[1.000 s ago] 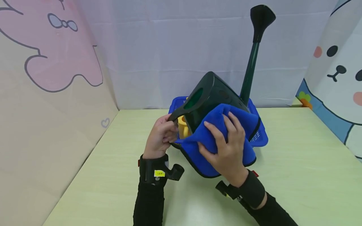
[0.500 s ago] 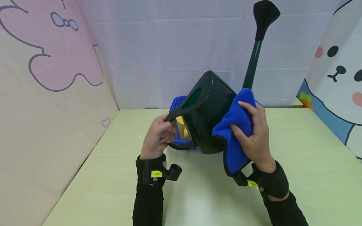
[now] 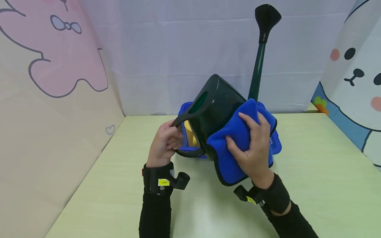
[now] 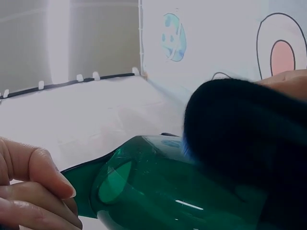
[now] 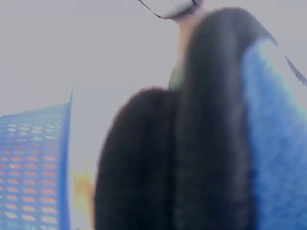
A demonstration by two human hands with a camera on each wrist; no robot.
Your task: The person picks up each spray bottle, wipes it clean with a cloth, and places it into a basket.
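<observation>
A dark green watering can (image 3: 220, 105) is held tilted above the table, its long spout (image 3: 257, 71) pointing up to a black sprinkler head. My left hand (image 3: 164, 143) grips the can's looped handle at the left. With my right hand (image 3: 253, 148) I hold a blue cloth (image 3: 233, 145) with black edging, its fingers spread and bent over the cloth against the can's lower right side. In the left wrist view the can (image 4: 158, 187) looks translucent green. The cloth (image 5: 283, 139) fills much of the blurred right wrist view.
Behind the can, a blue plastic basket (image 3: 276, 145) stands on the pale table (image 3: 315, 172), partly hidden. Something yellow (image 3: 190, 134) sits in it at the left. A white curtain (image 3: 178, 59) hangs at the back, and printed panels flank both sides.
My right hand moved right with the cloth along the can, then came back partway left. The can swayed slightly right, then left, while my left hand kept its grip on the handle.
</observation>
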